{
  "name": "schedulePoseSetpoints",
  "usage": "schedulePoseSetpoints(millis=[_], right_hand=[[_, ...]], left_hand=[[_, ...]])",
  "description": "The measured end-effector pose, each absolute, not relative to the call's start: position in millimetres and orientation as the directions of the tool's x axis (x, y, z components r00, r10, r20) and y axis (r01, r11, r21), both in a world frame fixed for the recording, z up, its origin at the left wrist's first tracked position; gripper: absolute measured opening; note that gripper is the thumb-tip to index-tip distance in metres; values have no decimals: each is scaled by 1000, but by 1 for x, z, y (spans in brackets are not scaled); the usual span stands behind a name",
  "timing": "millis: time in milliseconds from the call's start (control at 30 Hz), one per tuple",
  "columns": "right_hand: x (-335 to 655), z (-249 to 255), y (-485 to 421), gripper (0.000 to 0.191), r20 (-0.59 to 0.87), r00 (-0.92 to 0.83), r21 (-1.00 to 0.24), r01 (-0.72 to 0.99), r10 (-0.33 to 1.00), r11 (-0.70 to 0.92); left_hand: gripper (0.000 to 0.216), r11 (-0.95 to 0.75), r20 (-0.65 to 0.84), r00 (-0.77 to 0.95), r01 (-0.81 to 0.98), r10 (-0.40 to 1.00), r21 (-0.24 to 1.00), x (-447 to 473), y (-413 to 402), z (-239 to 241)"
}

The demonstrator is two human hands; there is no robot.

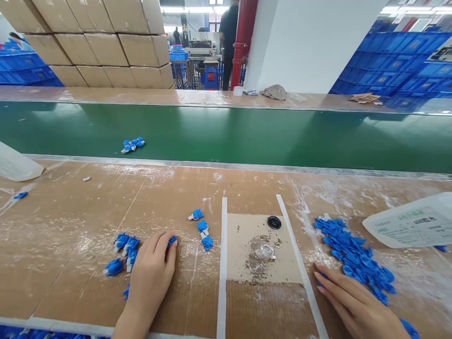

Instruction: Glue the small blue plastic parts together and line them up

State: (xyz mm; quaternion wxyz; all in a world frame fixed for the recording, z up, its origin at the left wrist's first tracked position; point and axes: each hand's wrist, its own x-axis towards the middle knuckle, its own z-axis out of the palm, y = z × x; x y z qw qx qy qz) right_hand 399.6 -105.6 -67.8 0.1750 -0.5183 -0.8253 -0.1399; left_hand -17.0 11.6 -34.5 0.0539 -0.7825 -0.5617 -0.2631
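Note:
My left hand (151, 268) is closed, its thumb and fingers pinching a small blue piece (171, 241) just above the table. Around it lie several blue pieces with white ends (121, 241). To its right, a short row of similar blue-and-white pieces (203, 227) rests on the table. My right hand (356, 301) sits at the near left edge of a heap of loose blue pieces (356, 254). Its fingertips are pressed together on a blue piece (319, 281), mostly hidden by the fingers.
Between white tape strips (222, 263), a cardboard patch (236, 230) carries a small clear dish (264, 251) and a black ridged cap (274, 222). White bottles lie at right (409, 223) and left (17, 162). Beyond runs a green conveyor belt (247, 134) with a blue-and-white cluster (133, 144).

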Motion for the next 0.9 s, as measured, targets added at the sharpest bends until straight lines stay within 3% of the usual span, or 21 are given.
schedulePoseSetpoints(millis=[100,167,233,300,367,433,600,700,800,900], right_hand=[[401,-66,-104,30,430,-392,42,908,813,416],[393,-57,-100,29,447,-340,-1,925,828,381],[375,-43,-93,29,469,-237,-100,943,851,318],[352,-28,-83,32,490,-155,-219,931,858,293],[331,-18,-70,31,504,-157,-300,890,849,343],[316,-18,-58,33,499,-206,-330,853,842,405],[309,-37,-42,41,434,-238,-393,818,869,420],[306,-37,-50,46,345,-149,-602,722,927,340],[293,-25,-66,45,153,12,-904,405,988,135],[277,-13,-79,41,-52,101,-999,-9,994,-52]], left_hand=[[18,-363,522,153,872,839,328,-8,6,-30],[19,-297,446,10,759,895,579,7,-2,-25],[25,-123,189,-98,464,977,877,29,-12,-19],[32,128,-126,-37,80,991,988,52,-23,-14],[35,338,-325,98,-201,941,919,74,-32,-10],[37,447,-408,182,-329,894,832,90,-40,-9],[41,500,-431,254,-394,866,771,103,-49,-12],[42,511,-431,276,-408,859,757,104,-50,-14],[42,505,-405,307,-429,861,748,107,-51,-13],[42,500,-374,341,-456,862,736,110,-53,-10]])
